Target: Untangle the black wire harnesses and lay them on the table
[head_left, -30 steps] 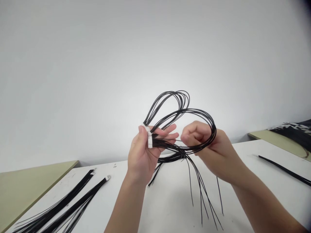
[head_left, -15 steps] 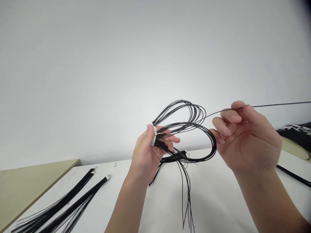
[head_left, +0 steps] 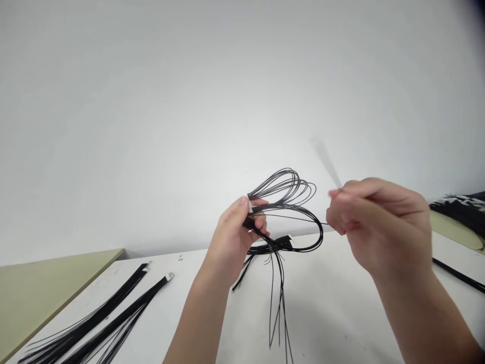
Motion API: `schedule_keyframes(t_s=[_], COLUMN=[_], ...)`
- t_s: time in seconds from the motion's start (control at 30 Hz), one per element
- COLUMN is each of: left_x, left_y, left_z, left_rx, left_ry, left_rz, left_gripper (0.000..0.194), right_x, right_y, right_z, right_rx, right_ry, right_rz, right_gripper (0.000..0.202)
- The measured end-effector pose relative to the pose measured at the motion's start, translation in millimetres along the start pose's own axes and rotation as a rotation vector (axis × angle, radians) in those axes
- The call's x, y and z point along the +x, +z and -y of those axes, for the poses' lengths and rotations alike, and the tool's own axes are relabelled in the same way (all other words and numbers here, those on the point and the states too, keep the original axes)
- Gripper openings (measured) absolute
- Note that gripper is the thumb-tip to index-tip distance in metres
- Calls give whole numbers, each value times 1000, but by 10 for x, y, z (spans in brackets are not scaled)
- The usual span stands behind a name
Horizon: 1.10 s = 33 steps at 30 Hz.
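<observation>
My left hand point(head_left: 231, 240) is closed on white connectors point(head_left: 249, 204), thumb on the near side and fingers behind. From them a bunch of thin black wires point(head_left: 321, 232) bends round in two loops to the right, with several loose ends hanging below. My right hand point(head_left: 382, 227) is raised to the right, fingertips pinched together on one black wire. That single wire point(head_left: 290, 217) runs from near the connectors across the lower loop to the right hand. Above the pinch a wire end point(head_left: 329, 161) sticks up, smeared by motion.
Two black wire bundles point(head_left: 125, 313) with white connectors lie on the white table point(head_left: 329, 313) at left. Another bundle point(head_left: 284, 243) lies behind the loops. A beige board point(head_left: 45, 293) borders the left. More dark wires point(head_left: 460, 212) lie far right, before a pale wall point(head_left: 189, 101).
My right hand has turned over and lowered slightly; the wire that stretched off to the right now points up, blurred. My left hand has shifted a little right with the connectors and loops.
</observation>
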State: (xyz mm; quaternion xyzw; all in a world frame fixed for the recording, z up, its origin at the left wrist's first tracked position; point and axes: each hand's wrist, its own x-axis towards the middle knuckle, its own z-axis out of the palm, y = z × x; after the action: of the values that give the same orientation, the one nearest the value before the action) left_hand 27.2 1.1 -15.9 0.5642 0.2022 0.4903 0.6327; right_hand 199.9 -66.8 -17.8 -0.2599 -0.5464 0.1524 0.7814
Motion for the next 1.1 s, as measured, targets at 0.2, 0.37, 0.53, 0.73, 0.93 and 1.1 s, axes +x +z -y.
schedule_keyframes(t_s=[0.2,0.37,0.53,0.73,0.93,1.1], left_x=[-6,2,8,10,11,3], left_y=[1,12,26,24,4,-32], left_z=[-19,-25,-26,-23,-44,-43], left_rx=[78,104,110,114,171,247], left_ry=[-8,16,27,21,36,39], left_rz=[56,62,81,84,93,163], left_gripper=[35,36,36,36,34,34], right_x=[-66,-40,-31,-47,-40,-24], right_y=[84,59,57,95,81,114], right_z=[31,25,27,46,50,47], right_rx=[-381,-392,-413,-382,-389,-499], right_ry=[125,185,206,231,220,188], right_rz=[251,242,222,194,229,281], right_gripper=[17,21,20,20,19,17])
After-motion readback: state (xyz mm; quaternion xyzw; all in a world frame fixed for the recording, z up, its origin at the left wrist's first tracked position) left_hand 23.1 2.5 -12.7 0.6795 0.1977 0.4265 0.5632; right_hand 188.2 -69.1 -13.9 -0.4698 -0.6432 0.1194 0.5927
